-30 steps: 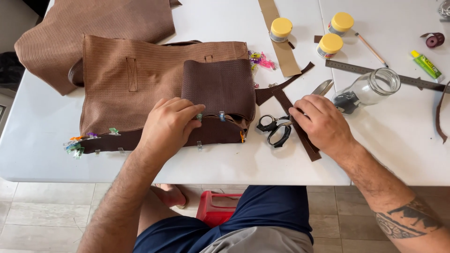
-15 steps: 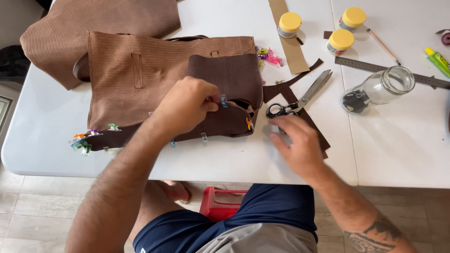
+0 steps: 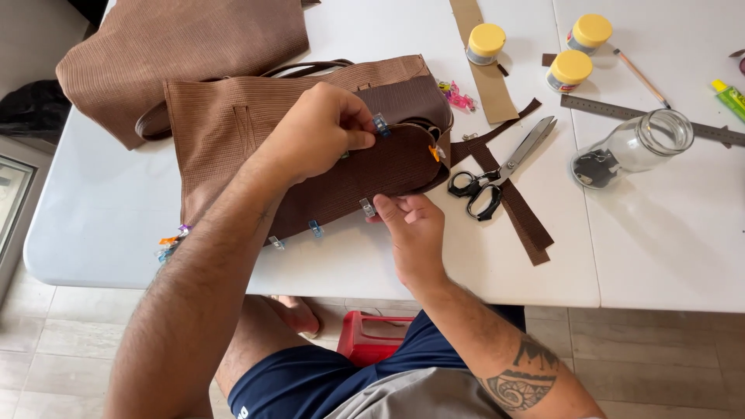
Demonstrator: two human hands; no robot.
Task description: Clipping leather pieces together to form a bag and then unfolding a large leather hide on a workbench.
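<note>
A brown textured bag piece (image 3: 233, 124) lies on the white table (image 3: 667, 233), with a darker brown oval panel (image 3: 365, 174) clipped along its edge by small coloured clips. My left hand (image 3: 318, 132) pinches a blue clip (image 3: 380, 124) at the panel's upper edge. My right hand (image 3: 415, 229) holds the panel's lower edge by a clear clip (image 3: 366, 206). An orange clip (image 3: 436, 154) sits at the panel's right end.
Scissors (image 3: 497, 174) and dark brown strips (image 3: 520, 213) lie right of the panel. A glass jar (image 3: 632, 147), a metal ruler (image 3: 621, 112), three yellow-lidded pots (image 3: 570, 70), a tan strip (image 3: 481, 54) and another brown fabric piece (image 3: 186, 46) sit further back. A red box (image 3: 365, 341) stands under the table.
My right hand left the scissors area and came to the panel's lower edge. My left hand moved up to the blue clip. The panel's edge now curves upward.
</note>
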